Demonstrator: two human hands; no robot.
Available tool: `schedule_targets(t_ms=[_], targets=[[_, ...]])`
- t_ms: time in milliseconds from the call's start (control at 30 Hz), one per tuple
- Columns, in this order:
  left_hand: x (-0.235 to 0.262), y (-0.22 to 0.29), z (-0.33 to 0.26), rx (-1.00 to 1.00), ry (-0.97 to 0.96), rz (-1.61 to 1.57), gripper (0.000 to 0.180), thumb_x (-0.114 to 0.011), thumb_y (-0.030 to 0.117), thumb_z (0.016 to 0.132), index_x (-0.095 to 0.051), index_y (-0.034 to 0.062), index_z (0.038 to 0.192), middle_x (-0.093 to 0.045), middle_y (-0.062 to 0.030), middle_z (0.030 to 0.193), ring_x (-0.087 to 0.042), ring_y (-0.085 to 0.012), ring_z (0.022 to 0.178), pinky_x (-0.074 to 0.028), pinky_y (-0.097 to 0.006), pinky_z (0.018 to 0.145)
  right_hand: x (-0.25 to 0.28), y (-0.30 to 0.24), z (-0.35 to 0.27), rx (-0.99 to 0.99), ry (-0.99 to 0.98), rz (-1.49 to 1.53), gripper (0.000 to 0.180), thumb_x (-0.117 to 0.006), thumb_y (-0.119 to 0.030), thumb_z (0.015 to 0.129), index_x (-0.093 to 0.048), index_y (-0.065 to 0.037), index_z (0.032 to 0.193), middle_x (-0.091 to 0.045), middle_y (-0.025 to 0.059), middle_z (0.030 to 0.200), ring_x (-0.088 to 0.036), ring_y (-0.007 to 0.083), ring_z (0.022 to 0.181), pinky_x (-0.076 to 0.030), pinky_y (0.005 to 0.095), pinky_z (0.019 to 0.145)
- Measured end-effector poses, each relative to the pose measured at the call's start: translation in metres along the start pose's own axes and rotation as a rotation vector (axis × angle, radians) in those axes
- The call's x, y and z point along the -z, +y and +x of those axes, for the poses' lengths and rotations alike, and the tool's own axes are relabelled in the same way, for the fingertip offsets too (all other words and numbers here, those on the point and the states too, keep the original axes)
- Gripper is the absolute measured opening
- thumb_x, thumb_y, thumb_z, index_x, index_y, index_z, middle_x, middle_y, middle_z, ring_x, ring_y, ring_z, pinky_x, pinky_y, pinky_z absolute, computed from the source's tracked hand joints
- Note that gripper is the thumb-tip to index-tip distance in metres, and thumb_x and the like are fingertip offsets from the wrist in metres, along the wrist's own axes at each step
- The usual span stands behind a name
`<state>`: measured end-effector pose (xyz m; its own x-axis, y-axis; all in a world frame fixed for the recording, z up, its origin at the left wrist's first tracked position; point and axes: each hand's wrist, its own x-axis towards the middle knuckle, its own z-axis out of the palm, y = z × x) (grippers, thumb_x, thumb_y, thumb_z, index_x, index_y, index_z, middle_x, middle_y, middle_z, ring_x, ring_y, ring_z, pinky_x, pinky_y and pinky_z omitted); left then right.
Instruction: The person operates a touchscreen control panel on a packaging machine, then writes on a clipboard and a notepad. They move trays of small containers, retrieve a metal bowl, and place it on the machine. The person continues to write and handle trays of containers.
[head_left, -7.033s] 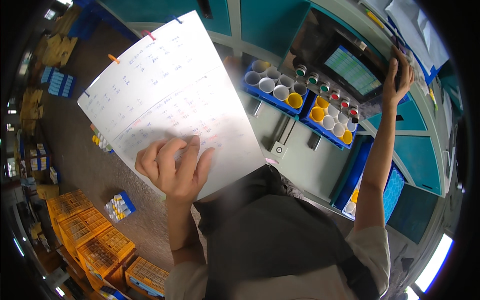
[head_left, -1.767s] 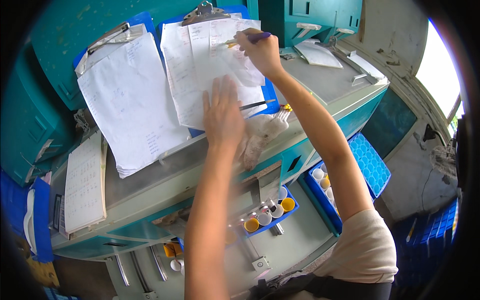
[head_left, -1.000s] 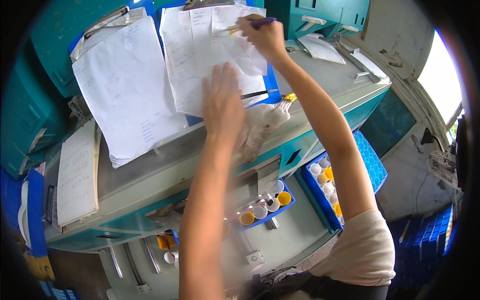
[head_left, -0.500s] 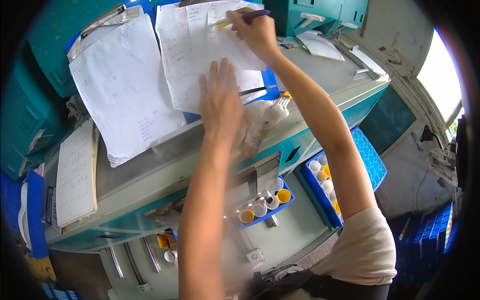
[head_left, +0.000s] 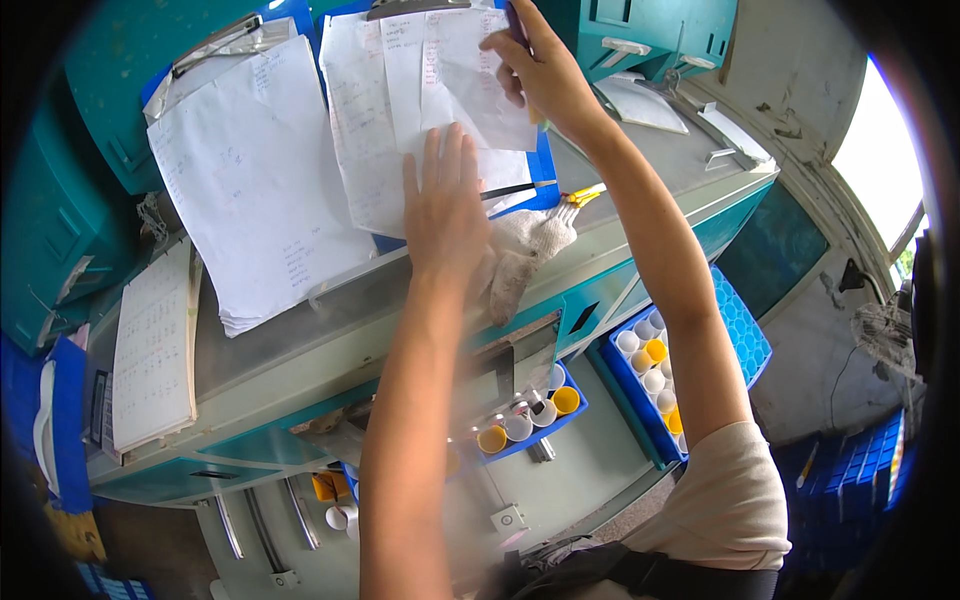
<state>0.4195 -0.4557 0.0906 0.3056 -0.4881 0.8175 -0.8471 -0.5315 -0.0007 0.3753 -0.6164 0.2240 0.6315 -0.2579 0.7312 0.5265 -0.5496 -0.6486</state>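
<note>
Clipped sheets (head_left: 365,130) lie on the desk (head_left: 235,362) at the upper middle, their metal clip (head_left: 420,8) cut off above and their handwriting too small to make out. Farthest left, a blue bin (head_left: 72,430) with a pale curved strip fades into the dark rim. Beside it rests a booklet (head_left: 155,345) of thin, flat pages. Creased loose papers (head_left: 255,190) on a second clipboard hide most of its blue board. The left hand (head_left: 447,205) lies flat on the lower part of the clipped sheets, its grip spread and holding nothing, its right edge blurred; its forearm covers part of a row of round, hollow cups (head_left: 518,427). A slim dark pencil (head_left: 515,190) juts from behind that hand, one end hidden. Just below it slumps a soiled, knitted glove (head_left: 530,245). The right hand (head_left: 555,85) has its grip closed on a smooth purple pen (head_left: 516,25), which runs out of view above; whether the yellow bit (head_left: 537,118) under the palm belongs to it, I cannot tell. Farther right, the other forearm partly hides white and yellow tubes (head_left: 655,351) and a honeycomb-patterned blue tray (head_left: 740,325).
</note>
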Motion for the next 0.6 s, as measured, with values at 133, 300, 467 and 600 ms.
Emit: schedule_targets(t_ms=[133, 300, 467, 600], targets=[[-0.002, 0.0, 0.0, 0.013, -0.006, -0.01, 0.046, -0.054, 0.016, 0.102, -0.053, 0.0043, 0.147, -0.045, -0.0084, 0.159, -0.035, -0.0288, 0.151, -0.03, -0.053, 0.121, 0.005, -0.007, 0.009, -0.136, -0.184, 0.552, 0.054, -0.053, -0.037, 0.109, -0.039, -0.003, 0.148, -0.066, 0.0132, 0.114, -0.068, 0.0163, 0.088, -0.057, 0.0295, 0.069], [-0.005, 0.0, -0.001, 0.025, 0.013, -0.048, 0.046, -0.055, 0.014, 0.101, -0.053, 0.0052, 0.147, -0.045, -0.0076, 0.159, -0.034, -0.0283, 0.152, -0.029, -0.054, 0.122, 0.001, 0.001, 0.013, -0.257, -0.482, 1.052, 0.056, -0.049, -0.055, 0.104, -0.054, -0.004, 0.127, -0.05, 0.0268, 0.15, -0.047, 0.0355, 0.143, -0.044, 0.0484, 0.114], [-0.004, -0.001, -0.002, 0.012, 0.021, -0.047, 0.047, -0.059, 0.013, 0.099, -0.054, 0.0036, 0.144, -0.046, -0.0088, 0.158, -0.036, -0.0297, 0.15, -0.028, -0.054, 0.122, -0.029, 0.03, 0.019, 0.045, 0.008, 0.382, 0.035, -0.064, -0.039, 0.102, -0.07, -0.005, 0.102, -0.073, 0.0135, 0.097, -0.068, 0.0176, 0.085, -0.054, 0.0319, 0.074], [-0.002, 0.0, 0.0, 0.023, 0.016, -0.063, 0.047, -0.059, 0.012, 0.098, -0.054, 0.0029, 0.144, -0.048, -0.0099, 0.156, -0.038, -0.0312, 0.149, -0.029, -0.054, 0.121, -0.047, 0.052, 0.023, 0.054, 0.275, 0.02, 0.031, -0.065, -0.034, 0.101, -0.075, -0.005, 0.106, -0.068, 0.0046, 0.091, -0.059, 0.0097, 0.079, -0.049, 0.0268, 0.072]])
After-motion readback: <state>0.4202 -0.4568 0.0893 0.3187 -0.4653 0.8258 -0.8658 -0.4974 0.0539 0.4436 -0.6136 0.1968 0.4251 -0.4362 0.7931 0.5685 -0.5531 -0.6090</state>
